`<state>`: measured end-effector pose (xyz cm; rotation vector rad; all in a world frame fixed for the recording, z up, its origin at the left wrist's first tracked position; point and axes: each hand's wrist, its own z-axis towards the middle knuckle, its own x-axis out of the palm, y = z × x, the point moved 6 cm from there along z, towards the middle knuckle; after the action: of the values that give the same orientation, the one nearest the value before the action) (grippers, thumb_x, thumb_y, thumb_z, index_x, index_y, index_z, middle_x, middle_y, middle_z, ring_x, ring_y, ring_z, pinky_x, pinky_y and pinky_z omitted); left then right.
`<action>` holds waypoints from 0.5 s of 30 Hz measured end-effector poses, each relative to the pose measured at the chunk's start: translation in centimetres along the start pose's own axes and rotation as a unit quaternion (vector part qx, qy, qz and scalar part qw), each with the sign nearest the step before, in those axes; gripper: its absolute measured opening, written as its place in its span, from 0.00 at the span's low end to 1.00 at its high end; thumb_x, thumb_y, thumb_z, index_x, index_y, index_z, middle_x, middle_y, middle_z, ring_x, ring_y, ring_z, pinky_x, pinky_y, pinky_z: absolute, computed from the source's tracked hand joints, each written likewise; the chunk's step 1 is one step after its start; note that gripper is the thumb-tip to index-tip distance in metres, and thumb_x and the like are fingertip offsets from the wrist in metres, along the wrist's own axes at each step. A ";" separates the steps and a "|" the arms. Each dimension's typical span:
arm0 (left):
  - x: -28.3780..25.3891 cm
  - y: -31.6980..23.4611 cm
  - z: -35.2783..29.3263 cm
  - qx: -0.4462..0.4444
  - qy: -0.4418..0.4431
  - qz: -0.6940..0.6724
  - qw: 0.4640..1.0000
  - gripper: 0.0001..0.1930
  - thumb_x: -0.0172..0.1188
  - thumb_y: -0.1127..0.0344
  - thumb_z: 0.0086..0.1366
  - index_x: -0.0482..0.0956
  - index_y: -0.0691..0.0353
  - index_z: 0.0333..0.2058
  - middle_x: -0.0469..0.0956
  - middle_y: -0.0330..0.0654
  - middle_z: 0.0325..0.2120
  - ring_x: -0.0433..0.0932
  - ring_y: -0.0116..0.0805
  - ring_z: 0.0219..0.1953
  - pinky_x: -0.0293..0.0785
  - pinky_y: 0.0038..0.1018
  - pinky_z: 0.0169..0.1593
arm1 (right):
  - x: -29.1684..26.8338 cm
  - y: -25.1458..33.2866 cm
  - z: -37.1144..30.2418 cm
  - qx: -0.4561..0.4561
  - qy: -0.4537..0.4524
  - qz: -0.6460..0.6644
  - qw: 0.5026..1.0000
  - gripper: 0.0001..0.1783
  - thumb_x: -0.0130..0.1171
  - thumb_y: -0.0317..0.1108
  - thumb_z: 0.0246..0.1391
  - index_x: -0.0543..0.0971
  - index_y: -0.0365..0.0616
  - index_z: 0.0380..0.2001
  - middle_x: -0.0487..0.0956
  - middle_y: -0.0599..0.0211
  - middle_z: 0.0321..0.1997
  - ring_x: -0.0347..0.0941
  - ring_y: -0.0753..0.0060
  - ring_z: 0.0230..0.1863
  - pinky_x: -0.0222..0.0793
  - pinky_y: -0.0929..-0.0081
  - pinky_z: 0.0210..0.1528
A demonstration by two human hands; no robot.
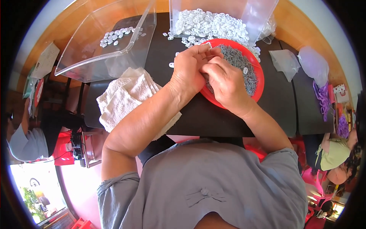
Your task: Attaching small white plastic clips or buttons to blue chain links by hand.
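Observation:
Over the near left part of a round red tray [260, 82], my two hands are close together. My left hand [189, 65] is closed, with a small white plastic piece [208, 44] showing at its fingertips. My right hand [225, 81] is pinched right beside it; what its fingers hold is hidden. A thin line, like a thread or wire, shows near the fingers. Many small grey slender parts [234, 57] fill the tray, and one white oval piece [245, 70] lies on them.
Behind the tray, a clear bin [263, 19] holds a heap of white oval pieces [211, 23]; some lie loose around it. A second clear bin [91, 63] with several pieces stands left. A cream cloth [124, 91] lies beside my left forearm. Plastic bags [284, 63] lie right. Other people sit at both sides.

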<state>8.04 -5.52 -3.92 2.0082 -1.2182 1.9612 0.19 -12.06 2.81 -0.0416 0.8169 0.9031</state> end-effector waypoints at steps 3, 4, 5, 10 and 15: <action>-0.2 0.2 0.2 -0.015 0.017 0.015 1.000 0.17 0.42 0.62 0.69 0.73 0.72 0.39 0.76 0.56 0.39 0.74 0.47 0.44 0.68 0.37 0.55 | 0.0 0.0 0.1 0.005 -0.003 0.023 1.000 0.13 0.52 0.13 0.43 0.73 0.36 0.33 0.72 0.58 0.32 0.73 0.56 0.30 0.71 0.66 0.32; -0.1 0.1 0.1 -0.015 0.016 0.015 1.000 0.17 0.42 0.62 0.69 0.73 0.72 0.39 0.76 0.56 0.39 0.74 0.47 0.44 0.68 0.37 0.55 | 0.0 0.0 0.0 0.008 -0.002 0.022 1.000 0.12 0.52 0.13 0.44 0.73 0.37 0.33 0.73 0.59 0.32 0.73 0.56 0.30 0.71 0.67 0.33; -0.1 0.2 0.0 -0.024 0.011 0.017 1.000 0.17 0.42 0.62 0.69 0.73 0.72 0.38 0.76 0.56 0.39 0.74 0.47 0.45 0.68 0.37 0.55 | 0.0 0.0 0.0 0.009 -0.002 0.023 1.000 0.12 0.52 0.13 0.44 0.73 0.37 0.33 0.73 0.59 0.32 0.73 0.56 0.30 0.71 0.67 0.33; -0.1 0.4 -0.1 -0.035 -0.018 0.002 0.999 0.16 0.43 0.63 0.69 0.73 0.72 0.38 0.77 0.53 0.39 0.74 0.48 0.45 0.69 0.39 0.54 | 0.4 0.0 0.1 0.060 0.031 0.050 0.996 0.09 0.53 0.15 0.50 0.72 0.37 0.34 0.73 0.59 0.33 0.74 0.57 0.32 0.71 0.69 0.35; 0.5 0.0 -0.2 -0.039 0.011 -0.002 0.999 0.16 0.43 0.63 0.69 0.72 0.73 0.39 0.76 0.50 0.40 0.74 0.48 0.48 0.69 0.39 0.56 | 0.0 -0.8 0.2 0.062 0.025 0.106 0.992 0.10 0.54 0.14 0.49 0.73 0.36 0.34 0.74 0.60 0.34 0.74 0.61 0.34 0.71 0.72 0.38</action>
<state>7.82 -5.63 -3.49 1.9444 -1.2644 1.8983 0.92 -12.53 2.70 0.1340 0.9361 1.0520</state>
